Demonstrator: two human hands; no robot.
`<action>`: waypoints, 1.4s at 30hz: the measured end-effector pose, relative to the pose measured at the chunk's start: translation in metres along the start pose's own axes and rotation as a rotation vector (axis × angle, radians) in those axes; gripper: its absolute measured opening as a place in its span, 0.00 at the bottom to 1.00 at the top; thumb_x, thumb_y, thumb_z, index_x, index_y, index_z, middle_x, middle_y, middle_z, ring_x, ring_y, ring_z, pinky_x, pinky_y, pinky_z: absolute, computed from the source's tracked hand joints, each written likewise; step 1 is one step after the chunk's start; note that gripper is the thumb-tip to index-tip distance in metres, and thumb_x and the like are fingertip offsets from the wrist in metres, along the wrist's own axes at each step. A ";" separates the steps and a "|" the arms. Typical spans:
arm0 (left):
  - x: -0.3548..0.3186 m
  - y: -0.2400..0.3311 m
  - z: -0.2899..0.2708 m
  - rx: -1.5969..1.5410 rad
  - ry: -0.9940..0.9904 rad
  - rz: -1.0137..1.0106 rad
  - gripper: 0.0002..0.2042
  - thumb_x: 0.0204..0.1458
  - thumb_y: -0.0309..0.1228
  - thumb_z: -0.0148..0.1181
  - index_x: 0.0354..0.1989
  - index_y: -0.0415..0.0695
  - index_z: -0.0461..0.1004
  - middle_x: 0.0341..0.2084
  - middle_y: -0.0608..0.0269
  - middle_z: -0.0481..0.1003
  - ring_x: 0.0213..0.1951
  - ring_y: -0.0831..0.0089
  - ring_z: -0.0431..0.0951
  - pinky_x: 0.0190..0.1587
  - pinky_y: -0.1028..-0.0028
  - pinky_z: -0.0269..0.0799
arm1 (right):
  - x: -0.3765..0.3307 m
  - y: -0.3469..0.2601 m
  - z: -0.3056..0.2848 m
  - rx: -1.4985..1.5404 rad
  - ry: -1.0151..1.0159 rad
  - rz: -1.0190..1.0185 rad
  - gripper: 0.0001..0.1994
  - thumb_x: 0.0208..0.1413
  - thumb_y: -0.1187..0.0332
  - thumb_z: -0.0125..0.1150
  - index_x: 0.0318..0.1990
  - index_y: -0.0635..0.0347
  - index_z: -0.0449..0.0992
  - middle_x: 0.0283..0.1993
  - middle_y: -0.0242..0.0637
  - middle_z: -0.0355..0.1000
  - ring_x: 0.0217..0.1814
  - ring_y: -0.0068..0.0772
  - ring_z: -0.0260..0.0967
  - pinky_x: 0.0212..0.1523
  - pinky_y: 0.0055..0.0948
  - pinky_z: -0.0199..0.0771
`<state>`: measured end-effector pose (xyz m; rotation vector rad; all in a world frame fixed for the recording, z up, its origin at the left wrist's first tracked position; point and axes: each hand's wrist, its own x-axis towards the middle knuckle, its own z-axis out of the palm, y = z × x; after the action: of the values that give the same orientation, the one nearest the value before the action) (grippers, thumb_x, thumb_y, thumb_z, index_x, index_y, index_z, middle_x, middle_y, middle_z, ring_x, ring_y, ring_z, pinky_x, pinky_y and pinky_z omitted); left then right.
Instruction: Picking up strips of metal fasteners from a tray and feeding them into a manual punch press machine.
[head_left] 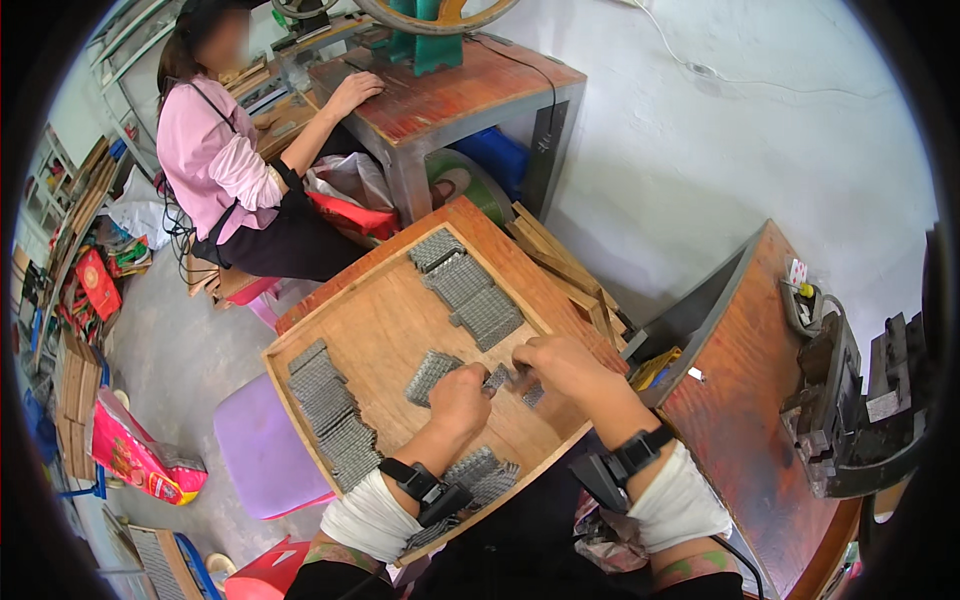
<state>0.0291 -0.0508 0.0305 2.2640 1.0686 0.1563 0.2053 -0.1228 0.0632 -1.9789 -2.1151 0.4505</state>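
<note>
A shallow wooden tray [375, 325] with a raised rim lies in front of me. Small grey metal pieces stand in tight rows inside it: a block [470, 295] at the far right, another [330, 405] along the left side, and more [485, 480] at the near edge. My left hand [460, 402] is closed, pinching a small grey metal piece [497, 377], beside a short block [433, 376] of the same kind. To its right, my right hand [560, 367] has its fingers curled down around another small grey piece [533, 396], partly blurred.
A person [225, 165] in pink sits at the far left, one hand on a worn wooden bench [470, 95] with a wheeled machine. A purple stool [265, 445] stands left of the tray. On the right is a tilted reddish board [750, 400] beside dark metal machinery [850, 400].
</note>
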 end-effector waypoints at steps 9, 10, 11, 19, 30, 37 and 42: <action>-0.014 -0.004 0.008 0.046 0.104 0.037 0.09 0.45 0.29 0.62 0.35 0.41 0.76 0.31 0.52 0.76 0.37 0.52 0.76 0.40 0.61 0.71 | -0.035 0.006 0.029 0.042 0.128 0.045 0.07 0.44 0.75 0.55 0.32 0.57 0.75 0.32 0.41 0.69 0.39 0.45 0.71 0.38 0.37 0.72; -0.015 -0.011 0.010 0.108 0.182 0.086 0.08 0.44 0.29 0.61 0.33 0.41 0.75 0.31 0.52 0.75 0.39 0.54 0.75 0.42 0.60 0.69 | -0.036 0.004 0.029 0.043 0.202 0.021 0.07 0.44 0.76 0.54 0.32 0.57 0.75 0.33 0.41 0.69 0.38 0.45 0.71 0.38 0.36 0.72; -0.016 -0.017 0.010 0.169 0.260 0.135 0.07 0.44 0.28 0.60 0.31 0.40 0.74 0.32 0.53 0.74 0.41 0.56 0.74 0.44 0.59 0.67 | -0.037 0.006 0.031 0.043 0.202 0.023 0.07 0.44 0.76 0.54 0.32 0.57 0.75 0.33 0.41 0.69 0.38 0.45 0.71 0.38 0.36 0.72; -0.024 -0.038 -0.011 0.290 0.535 -0.060 0.21 0.38 0.37 0.70 0.40 0.40 0.75 0.41 0.53 0.71 0.47 0.54 0.68 0.51 0.57 0.59 | -0.042 -0.001 0.028 -0.021 0.194 -0.012 0.06 0.41 0.73 0.59 0.31 0.56 0.75 0.36 0.37 0.70 0.41 0.40 0.69 0.47 0.35 0.68; -0.016 -0.063 -0.016 -0.207 0.300 -0.141 0.20 0.37 0.32 0.72 0.40 0.38 0.75 0.34 0.47 0.76 0.41 0.53 0.74 0.45 0.63 0.70 | 0.039 -0.055 0.068 0.107 0.254 -0.324 0.13 0.36 0.69 0.66 0.33 0.54 0.74 0.39 0.34 0.69 0.47 0.40 0.64 0.45 0.37 0.65; -0.030 -0.047 -0.031 -0.168 0.166 0.116 0.22 0.37 0.31 0.70 0.42 0.34 0.72 0.37 0.45 0.74 0.42 0.51 0.75 0.46 0.63 0.70 | 0.040 -0.058 0.058 0.155 0.445 -0.184 0.28 0.33 0.71 0.71 0.48 0.58 0.70 0.48 0.39 0.66 0.52 0.44 0.63 0.49 0.38 0.66; -0.016 -0.068 -0.025 -0.029 0.133 0.263 0.22 0.37 0.31 0.70 0.41 0.34 0.73 0.35 0.45 0.73 0.40 0.50 0.73 0.45 0.61 0.69 | 0.045 -0.051 0.052 0.229 0.104 -0.185 0.28 0.34 0.72 0.72 0.48 0.60 0.69 0.46 0.43 0.69 0.51 0.47 0.65 0.51 0.38 0.66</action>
<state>-0.0351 -0.0184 0.0131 2.3875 0.8229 0.4337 0.1359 -0.0850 0.0310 -1.6299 -2.0560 0.5171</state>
